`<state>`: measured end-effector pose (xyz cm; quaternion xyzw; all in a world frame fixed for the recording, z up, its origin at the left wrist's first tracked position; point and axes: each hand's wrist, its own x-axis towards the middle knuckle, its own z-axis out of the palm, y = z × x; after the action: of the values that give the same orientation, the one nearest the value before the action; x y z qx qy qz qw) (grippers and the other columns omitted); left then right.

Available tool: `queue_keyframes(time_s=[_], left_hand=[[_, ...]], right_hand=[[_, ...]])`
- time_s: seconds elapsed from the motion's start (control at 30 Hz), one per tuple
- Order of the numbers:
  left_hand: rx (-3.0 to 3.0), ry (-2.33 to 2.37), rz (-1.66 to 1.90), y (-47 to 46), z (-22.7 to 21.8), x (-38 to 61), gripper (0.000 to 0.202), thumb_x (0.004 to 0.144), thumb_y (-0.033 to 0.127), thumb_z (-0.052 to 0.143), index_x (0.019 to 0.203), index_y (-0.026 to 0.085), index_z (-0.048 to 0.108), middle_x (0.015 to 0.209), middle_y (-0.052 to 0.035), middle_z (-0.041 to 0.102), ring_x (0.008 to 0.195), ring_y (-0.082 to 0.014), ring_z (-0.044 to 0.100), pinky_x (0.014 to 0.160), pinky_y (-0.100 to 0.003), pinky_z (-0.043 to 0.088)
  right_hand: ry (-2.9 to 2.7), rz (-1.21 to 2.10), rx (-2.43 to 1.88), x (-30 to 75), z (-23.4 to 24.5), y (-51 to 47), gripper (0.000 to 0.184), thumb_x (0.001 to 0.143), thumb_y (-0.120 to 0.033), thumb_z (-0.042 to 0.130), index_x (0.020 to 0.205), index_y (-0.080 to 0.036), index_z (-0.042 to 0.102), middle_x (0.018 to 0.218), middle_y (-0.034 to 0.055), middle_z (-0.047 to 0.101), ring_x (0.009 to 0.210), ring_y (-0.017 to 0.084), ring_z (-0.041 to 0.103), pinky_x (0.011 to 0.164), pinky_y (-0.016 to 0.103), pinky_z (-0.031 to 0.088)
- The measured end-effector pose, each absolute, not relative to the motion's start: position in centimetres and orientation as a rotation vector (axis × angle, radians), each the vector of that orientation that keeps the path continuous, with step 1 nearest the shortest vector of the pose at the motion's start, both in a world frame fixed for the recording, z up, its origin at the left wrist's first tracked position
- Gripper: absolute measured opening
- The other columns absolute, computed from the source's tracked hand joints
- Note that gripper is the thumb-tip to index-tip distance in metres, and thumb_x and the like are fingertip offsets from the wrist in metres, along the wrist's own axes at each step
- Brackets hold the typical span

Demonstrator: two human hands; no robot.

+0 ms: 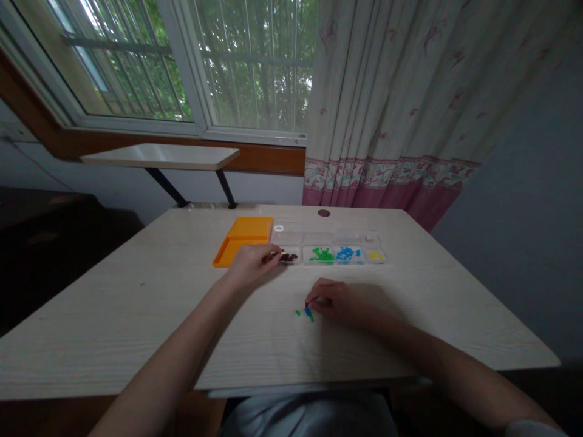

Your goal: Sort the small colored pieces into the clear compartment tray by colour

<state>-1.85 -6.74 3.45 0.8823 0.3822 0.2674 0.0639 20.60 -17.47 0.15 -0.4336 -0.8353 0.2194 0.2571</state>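
Observation:
My left hand [255,264] reaches to the left compartment of a clear plastic box [300,262], over small dark brown pieces [288,258]. Its fingertips are pinched together, and what lies between them is too small to make out. Nearer to me, my right hand [334,298] rests low over the table, thumb and forefinger closed on a small dark piece [306,304]. Directly below that piece are a small blue piece [308,312] and a green piece [312,318], seemingly touching in a row. Another green piece [297,313] lies apart to the left.
Other compartments hold green pieces [322,255], blue pieces [346,254] and yellow pieces [375,255]. The box's clear lid is folded back with a white ring [279,228] on it. An orange tray [249,228] lies beside my left hand. A raised shelf [168,155] stands at the table's back left.

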Motion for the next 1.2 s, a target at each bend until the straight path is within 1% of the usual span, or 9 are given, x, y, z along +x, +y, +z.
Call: queue_keyframes(time_s=[0.1, 0.23, 0.33, 0.43, 0.6, 0.73, 0.9, 1.07, 1.2], left_hand=[[2.669, 1.31, 0.705, -5.6, 4.2, -3.3, 0.03, 0.081, 0.038, 0.043, 0.088, 0.019, 0.065, 0.065, -0.0008, 0.063, 0.054, -0.0107, 0.053, 0.05, -0.019, 0.033], [2.71, 1.49, 0.415, -3.2, 4.4, -6.2, 0.032, 0.078, 0.042, 0.042, 0.088, 0.021, 0.065, 0.067, -0.0025, 0.065, 0.058, -0.0145, 0.055, 0.051, -0.02, 0.031], [2.661, 1.597, 0.228, -1.6, 3.8, -8.1, 0.03, 0.076, 0.042, 0.044, 0.085, 0.022, 0.065, 0.074, -0.0044, 0.067, 0.061, -0.0163, 0.058, 0.051, -0.021, 0.033], [2.608, 1.599, 0.147, -0.7, 3.0, -9.1, 0.03, 0.074, 0.042, 0.045, 0.084, 0.022, 0.066, 0.078, -0.0057, 0.068, 0.064, -0.0172, 0.059, 0.053, -0.021, 0.034], [2.571, 1.565, 0.127, -0.2, 2.3, -9.5, 0.03, 0.073, 0.041, 0.047, 0.083, 0.021, 0.066, 0.081, -0.0066, 0.068, 0.069, -0.0183, 0.06, 0.057, -0.022, 0.037], [2.547, 1.61, 0.091, -0.3, 2.5, -9.5, 0.03, 0.073, 0.042, 0.047, 0.083, 0.021, 0.065, 0.081, -0.0069, 0.068, 0.07, -0.0191, 0.06, 0.056, -0.022, 0.036], [2.647, 1.602, 0.268, -1.5, 3.3, -8.2, 0.029, 0.076, 0.038, 0.044, 0.087, 0.02, 0.064, 0.077, -0.0057, 0.066, 0.065, -0.0173, 0.057, 0.053, -0.022, 0.032], [2.618, 1.31, 0.526, -4.9, 3.7, -4.0, 0.031, 0.081, 0.037, 0.04, 0.087, 0.019, 0.065, 0.067, -0.0015, 0.062, 0.057, -0.0121, 0.052, 0.049, -0.019, 0.029], [2.629, 0.943, 0.47, -7.9, 3.0, -0.4, 0.023, 0.079, 0.03, 0.047, 0.084, 0.017, 0.066, 0.058, 0.0009, 0.058, 0.05, -0.0085, 0.047, 0.049, -0.018, 0.028]], right_hand=[[-2.222, 0.604, -1.204, 20.9, 0.0, -17.2, 0.012, 0.079, -0.014, 0.053, 0.084, -0.018, 0.063, 0.082, 0.0021, 0.062, 0.076, 0.011, 0.057, 0.072, 0.022, 0.045], [-2.185, 0.6, -1.18, 21.3, -0.6, -16.7, 0.014, 0.076, -0.009, 0.054, 0.081, -0.018, 0.063, 0.081, 0.0018, 0.062, 0.076, 0.011, 0.057, 0.073, 0.022, 0.045], [-2.19, 0.603, -1.187, 21.5, -1.1, -16.4, 0.014, 0.075, -0.009, 0.055, 0.081, -0.018, 0.063, 0.08, 0.0016, 0.062, 0.075, 0.011, 0.057, 0.072, 0.022, 0.045], [-2.212, 0.609, -1.205, 21.7, -1.5, -16.3, 0.013, 0.076, -0.011, 0.055, 0.082, -0.019, 0.063, 0.081, 0.0017, 0.063, 0.075, 0.012, 0.057, 0.071, 0.022, 0.045], [-2.248, 0.582, -1.243, 22.0, -1.4, -16.2, 0.013, 0.077, -0.013, 0.053, 0.083, -0.018, 0.064, 0.082, 0.0022, 0.064, 0.078, 0.013, 0.058, 0.074, 0.024, 0.045], [-2.267, 0.558, -1.266, 22.0, -1.1, -16.3, 0.013, 0.078, -0.014, 0.053, 0.084, -0.019, 0.064, 0.083, 0.0018, 0.064, 0.079, 0.013, 0.058, 0.075, 0.024, 0.044], [-2.236, 0.535, -1.3, 21.9, -0.9, -16.4, 0.012, 0.076, -0.013, 0.055, 0.082, -0.019, 0.064, 0.082, 0.0011, 0.064, 0.075, 0.012, 0.057, 0.072, 0.023, 0.044], [-2.171, 0.52, -1.276, 22.0, -1.4, -16.0, 0.011, 0.073, -0.01, 0.056, 0.078, -0.018, 0.063, 0.076, 0.0013, 0.063, 0.071, 0.012, 0.056, 0.068, 0.023, 0.044], [-2.094, 0.467, -1.211, 22.0, -1.5, -15.8, 0.007, 0.075, -0.014, 0.057, 0.077, -0.017, 0.063, 0.075, 0.0026, 0.062, 0.069, 0.012, 0.055, 0.064, 0.023, 0.044]])
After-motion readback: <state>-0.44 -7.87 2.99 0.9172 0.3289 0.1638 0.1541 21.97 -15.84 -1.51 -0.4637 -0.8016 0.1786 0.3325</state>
